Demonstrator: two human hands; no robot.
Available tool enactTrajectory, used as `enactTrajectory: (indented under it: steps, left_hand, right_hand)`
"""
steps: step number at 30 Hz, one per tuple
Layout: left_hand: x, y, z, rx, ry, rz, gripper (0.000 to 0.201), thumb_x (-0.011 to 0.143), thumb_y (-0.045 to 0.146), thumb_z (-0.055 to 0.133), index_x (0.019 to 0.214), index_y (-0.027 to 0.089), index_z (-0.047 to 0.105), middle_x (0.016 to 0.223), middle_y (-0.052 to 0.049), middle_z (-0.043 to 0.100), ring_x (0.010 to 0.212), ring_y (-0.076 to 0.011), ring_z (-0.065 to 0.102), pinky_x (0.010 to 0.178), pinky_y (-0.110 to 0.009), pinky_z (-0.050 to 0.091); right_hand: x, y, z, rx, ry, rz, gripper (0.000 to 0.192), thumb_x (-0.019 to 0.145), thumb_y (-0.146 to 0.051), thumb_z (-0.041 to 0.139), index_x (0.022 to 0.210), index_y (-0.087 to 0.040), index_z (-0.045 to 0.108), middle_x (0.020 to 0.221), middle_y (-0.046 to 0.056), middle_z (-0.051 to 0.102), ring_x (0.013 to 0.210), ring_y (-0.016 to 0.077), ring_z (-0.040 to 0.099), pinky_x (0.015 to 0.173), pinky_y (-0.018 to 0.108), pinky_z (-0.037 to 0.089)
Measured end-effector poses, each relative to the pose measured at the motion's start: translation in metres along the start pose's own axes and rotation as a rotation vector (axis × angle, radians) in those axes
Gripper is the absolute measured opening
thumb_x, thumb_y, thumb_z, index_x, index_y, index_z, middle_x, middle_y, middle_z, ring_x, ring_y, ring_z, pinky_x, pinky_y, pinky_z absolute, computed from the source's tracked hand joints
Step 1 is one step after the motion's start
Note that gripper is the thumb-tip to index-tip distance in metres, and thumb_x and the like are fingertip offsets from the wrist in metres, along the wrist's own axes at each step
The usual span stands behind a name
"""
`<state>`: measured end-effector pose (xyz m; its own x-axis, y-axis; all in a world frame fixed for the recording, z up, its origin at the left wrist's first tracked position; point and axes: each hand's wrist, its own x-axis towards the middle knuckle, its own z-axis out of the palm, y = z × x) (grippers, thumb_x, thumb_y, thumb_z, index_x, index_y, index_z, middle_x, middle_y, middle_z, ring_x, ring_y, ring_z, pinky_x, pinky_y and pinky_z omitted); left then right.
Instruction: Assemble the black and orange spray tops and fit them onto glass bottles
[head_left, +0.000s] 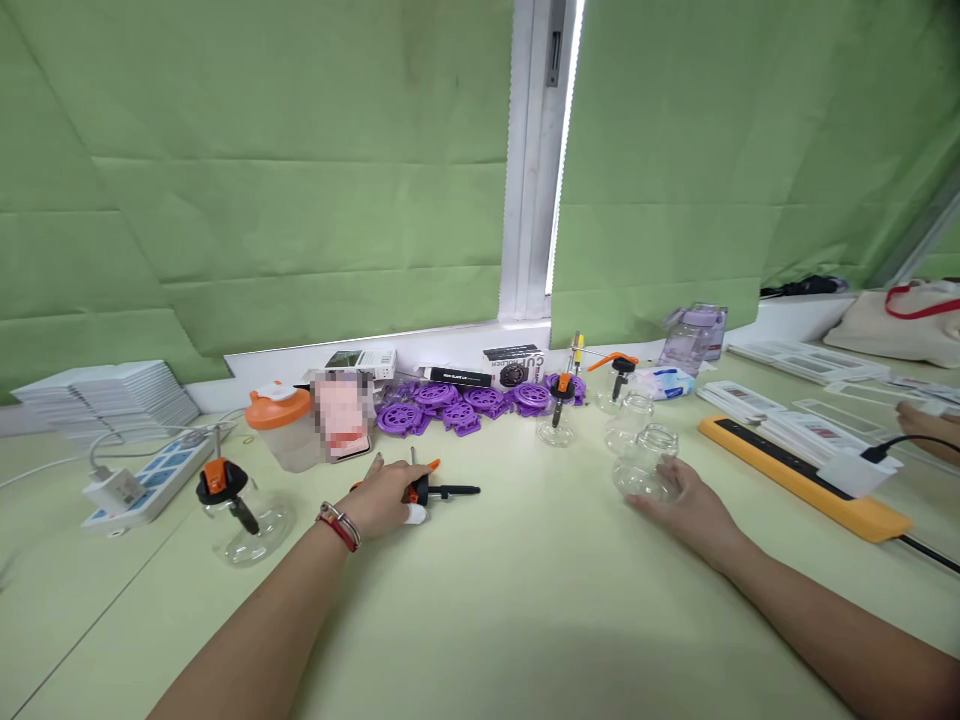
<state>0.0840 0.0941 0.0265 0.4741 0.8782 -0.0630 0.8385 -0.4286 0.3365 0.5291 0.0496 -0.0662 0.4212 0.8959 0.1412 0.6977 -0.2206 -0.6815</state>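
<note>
- A stack of white cards (105, 395) lies at the far left edge of the tabletop (525, 620), by the green curtain.
- A power strip (154, 478) with a white plug in it sits just in front of that stack.
- A clear bottle (244, 520) with a black and orange pump top lies near the left edge, well apart from the hands.
- An orange-lidded cup (285, 425) stands behind it, toward the back edge.
- The left hand (386, 500) rests palm down on a black and orange pump nozzle (439, 490), fingers curled loosely over its near end; the black tube sticks out to the right, flat on the tabletop.
- A heap of purple wheels (465, 400) lies along the back edge, with small boxes behind it.
- Another pump bottle (556, 420) stands upright right of the heap.
- The right hand (694, 510) cups a clear jar (645, 465) from its right side, fingers against the glass; the jar stands right of the tabletop's middle.
- An orange bar (806, 480) lies slantwise toward the right edge.
- Another person's hand (926, 425) shows at the far right edge.
</note>
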Motion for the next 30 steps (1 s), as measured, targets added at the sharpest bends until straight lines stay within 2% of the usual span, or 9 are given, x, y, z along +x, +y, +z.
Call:
enactTrajectory:
  steps: [3, 6, 10, 13, 15, 18, 21, 26, 30]
  left_hand:
    - [0.002, -0.001, 0.005, -0.008, 0.045, 0.004, 0.041, 0.068, 0.036, 0.059, 0.107, 0.028, 0.061, 0.086, -0.004, 0.062, 0.083, -0.0249, 0.055, 0.09, -0.042, 0.03]
    - [0.005, -0.002, 0.01, -0.047, 0.066, -0.02, 0.032, 0.067, 0.036, 0.059, 0.097, 0.026, 0.064, 0.086, -0.006, 0.062, 0.082, -0.0262, 0.056, 0.072, -0.033, 0.038]
    - [0.007, 0.0, 0.017, -0.109, 0.104, -0.034, 0.026, 0.065, 0.033, 0.061, 0.089, 0.023, 0.064, 0.085, -0.005, 0.059, 0.074, -0.0219, 0.056, 0.062, -0.028, 0.038]
    - [0.009, 0.002, 0.022, -0.167, 0.16, -0.057, 0.025, 0.064, 0.033, 0.063, 0.086, 0.021, 0.063, 0.085, -0.004, 0.057, 0.071, -0.02, 0.055, 0.062, -0.027, 0.039]
    - [0.011, 0.003, 0.026, -0.213, 0.215, -0.086, 0.024, 0.065, 0.032, 0.063, 0.086, 0.021, 0.062, 0.085, -0.004, 0.056, 0.071, -0.0194, 0.055, 0.062, -0.028, 0.04]
    - [0.015, 0.001, 0.031, -0.271, 0.347, -0.144, 0.028, 0.064, 0.028, 0.062, 0.091, 0.021, 0.061, 0.086, -0.003, 0.055, 0.074, -0.0191, 0.054, 0.065, -0.029, 0.042]
    - [0.02, -0.002, 0.035, -0.345, 0.471, -0.189, 0.036, 0.064, 0.026, 0.062, 0.099, 0.021, 0.06, 0.089, -0.003, 0.053, 0.075, -0.0181, 0.053, 0.069, -0.03, 0.043]
    - [0.026, -0.007, 0.039, -0.445, 0.533, -0.209, 0.045, 0.067, 0.03, 0.063, 0.11, 0.02, 0.056, 0.094, -0.004, 0.052, 0.073, -0.0167, 0.053, 0.071, -0.032, 0.045]
    - [0.029, -0.008, 0.04, -0.488, 0.55, -0.157, 0.045, 0.068, 0.031, 0.065, 0.111, 0.021, 0.056, 0.098, -0.004, 0.052, 0.082, -0.0181, 0.054, 0.075, -0.033, 0.046]
  right_hand:
    - [-0.007, -0.01, 0.0, -0.035, -0.024, -0.021, 0.082, 0.058, -0.055, 0.065, 0.126, -0.015, 0.043, 0.121, 0.013, 0.057, 0.111, 0.0325, 0.053, 0.091, 0.043, 0.043]
    - [-0.023, -0.029, 0.003, -0.067, -0.011, -0.101, 0.076, 0.061, -0.053, 0.065, 0.123, -0.016, 0.043, 0.121, 0.013, 0.055, 0.11, 0.0322, 0.053, 0.09, 0.043, 0.044]
    - [-0.044, -0.062, 0.02, -0.032, -0.032, -0.456, 0.074, 0.066, -0.04, 0.064, 0.13, -0.019, 0.032, 0.129, 0.012, 0.044, 0.119, 0.029, 0.044, 0.099, 0.042, 0.039]
    - [-0.046, -0.085, 0.044, 0.019, -0.068, -0.595, 0.07, 0.067, -0.03, 0.061, 0.13, -0.021, 0.031, 0.13, 0.011, 0.038, 0.115, 0.0258, 0.047, 0.098, 0.04, 0.041]
    - [-0.039, -0.1, 0.061, 0.056, -0.069, -0.61, 0.072, 0.068, -0.023, 0.058, 0.133, -0.023, 0.028, 0.133, 0.011, 0.033, 0.109, 0.0233, 0.051, 0.093, 0.038, 0.046]
    - [-0.021, -0.12, 0.085, 0.03, 0.004, -0.639, 0.074, 0.065, -0.015, 0.055, 0.134, -0.022, 0.029, 0.135, 0.011, 0.03, 0.118, 0.0258, 0.043, 0.098, 0.041, 0.042]
    - [-0.004, -0.135, 0.101, -0.008, 0.037, -0.619, 0.074, 0.064, -0.01, 0.05, 0.135, -0.022, 0.03, 0.137, 0.011, 0.028, 0.117, 0.0258, 0.044, 0.092, 0.04, 0.046]
    - [0.008, -0.14, 0.105, -0.089, 0.099, -0.615, 0.079, 0.063, -0.007, 0.047, 0.138, -0.022, 0.027, 0.142, 0.008, 0.028, 0.123, 0.0258, 0.04, 0.093, 0.039, 0.045]
    - [0.008, -0.134, 0.099, -0.165, 0.077, -0.671, 0.081, 0.063, -0.005, 0.045, 0.14, -0.023, 0.025, 0.143, 0.006, 0.03, 0.122, 0.0242, 0.042, 0.095, 0.038, 0.044]
